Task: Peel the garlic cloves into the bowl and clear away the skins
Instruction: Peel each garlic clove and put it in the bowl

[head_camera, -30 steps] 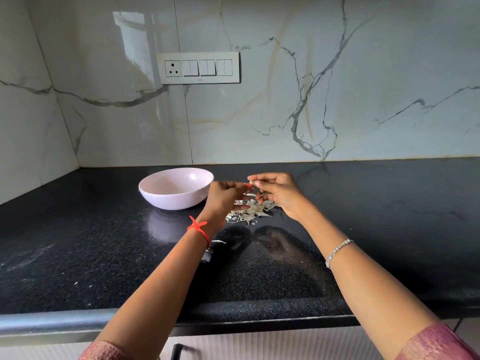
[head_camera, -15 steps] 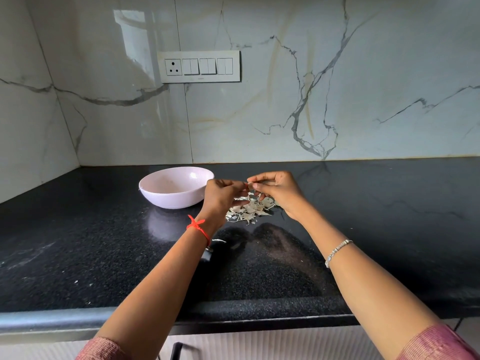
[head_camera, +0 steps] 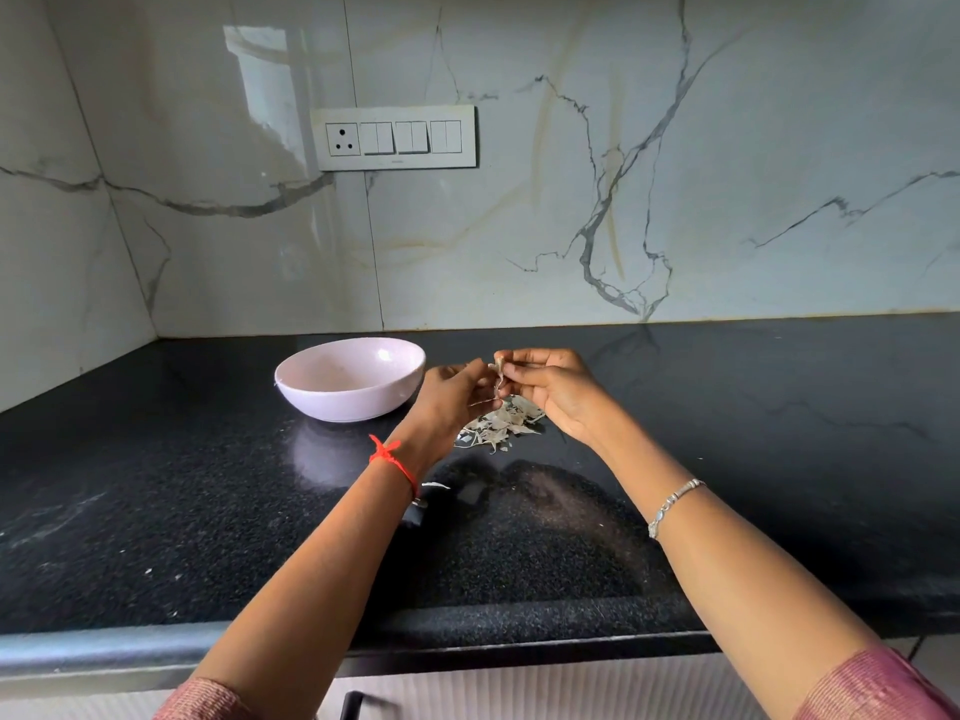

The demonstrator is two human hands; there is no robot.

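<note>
Garlic clove [head_camera: 498, 366] pinched between left hand [head_camera: 457, 394] and right hand [head_camera: 558, 389], skin strip [head_camera: 499, 388] hanging vertical.

A pale pink bowl [head_camera: 343, 405] stands on the black speckled counter [head_camera: 156, 511]. Just right of the bowl, both hands are raised off the counter, fingertips meeting. The left hand [head_camera: 452, 394] and the right hand [head_camera: 556, 389] pinch a small garlic clove [head_camera: 498, 366] between their fingers [head_camera: 519, 356], and a thin strip of skin hangs from it. Below the hands, right of the bowl, lies a heap of papery skins [head_camera: 501, 426]. A red thread [head_camera: 392, 459] circles the left wrist and a silver bracelet [head_camera: 672, 504] the right. Above the bowl, a switch panel [head_camera: 395, 137] sits on the marble wall [head_camera: 727, 148].
</note>
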